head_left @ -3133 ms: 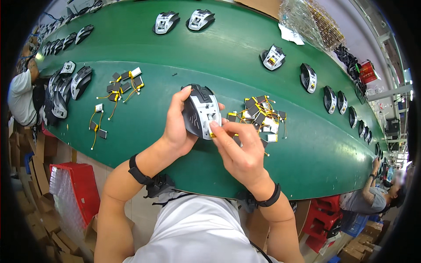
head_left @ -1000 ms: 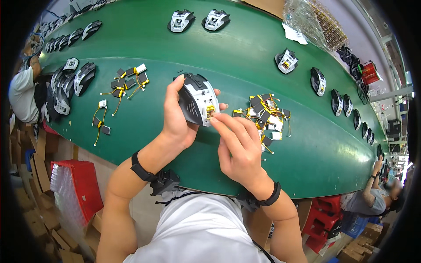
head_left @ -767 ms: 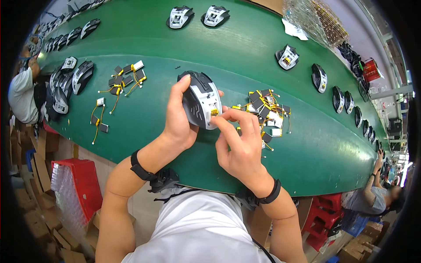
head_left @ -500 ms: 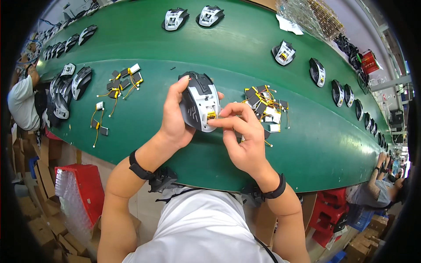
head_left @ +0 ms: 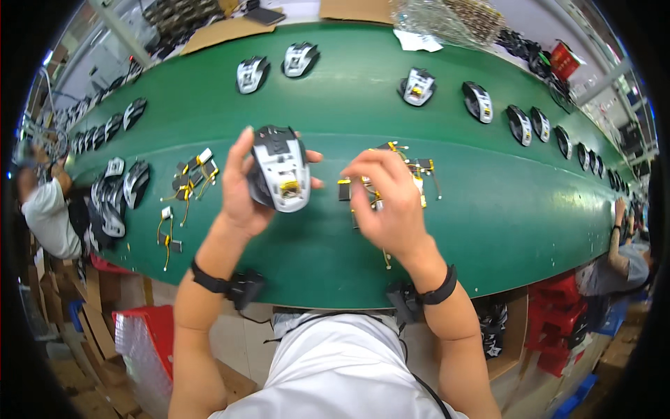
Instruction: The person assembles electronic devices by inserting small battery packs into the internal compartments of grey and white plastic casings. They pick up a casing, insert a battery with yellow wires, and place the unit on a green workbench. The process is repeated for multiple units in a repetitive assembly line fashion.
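My left hand (head_left: 244, 192) grips a black and white computer mouse shell (head_left: 280, 167), held underside up above the green belt (head_left: 488, 209); a small yellow part shows in its open middle. My right hand (head_left: 387, 202) hovers to the right of the mouse, fingers spread and curled downward, holding nothing that I can see. It is over a pile of small black parts with yellow wires (head_left: 412, 174).
A second cluster of wired parts (head_left: 185, 185) lies left of my left hand. Mouse shells sit along the belt's far side (head_left: 300, 59) (head_left: 417, 87) and in a row to the right (head_left: 520, 124). Stacked shells (head_left: 112, 199) lie at far left beside another person (head_left: 49, 209). A red bin (head_left: 150, 342) stands below.
My right hand has left the mouse, where it was pressing a part into the underside, and moved right over the wired parts. The left hand has lifted the mouse slightly.
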A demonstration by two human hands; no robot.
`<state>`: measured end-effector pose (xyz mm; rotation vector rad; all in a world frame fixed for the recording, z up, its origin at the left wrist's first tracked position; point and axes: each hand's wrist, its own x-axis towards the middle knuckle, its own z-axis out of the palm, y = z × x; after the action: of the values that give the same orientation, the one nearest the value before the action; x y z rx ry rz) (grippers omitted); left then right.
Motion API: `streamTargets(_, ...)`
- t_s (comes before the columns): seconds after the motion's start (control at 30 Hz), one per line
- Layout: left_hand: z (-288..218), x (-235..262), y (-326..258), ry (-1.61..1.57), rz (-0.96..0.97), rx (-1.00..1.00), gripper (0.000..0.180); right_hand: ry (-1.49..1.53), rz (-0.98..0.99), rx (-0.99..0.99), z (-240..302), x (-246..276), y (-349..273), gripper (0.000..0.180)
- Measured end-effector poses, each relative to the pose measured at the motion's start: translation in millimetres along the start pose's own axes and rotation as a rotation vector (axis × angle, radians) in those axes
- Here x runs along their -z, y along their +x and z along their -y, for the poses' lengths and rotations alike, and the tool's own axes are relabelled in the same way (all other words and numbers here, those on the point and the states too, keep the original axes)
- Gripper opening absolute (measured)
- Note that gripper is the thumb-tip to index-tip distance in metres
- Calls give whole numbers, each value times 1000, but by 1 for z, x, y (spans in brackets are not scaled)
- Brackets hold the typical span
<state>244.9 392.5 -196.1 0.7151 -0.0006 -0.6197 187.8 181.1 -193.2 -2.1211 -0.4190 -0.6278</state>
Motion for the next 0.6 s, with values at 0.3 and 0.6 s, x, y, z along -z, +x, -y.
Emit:
streamTargets(0.3,-47,18,200,739,-128,71,35,-304,124,-281,-69,57,6,14)
streamTargets(0.6,3,56,274,1812,-225,-499,53,-347,447,-607,-43,74,9,18)
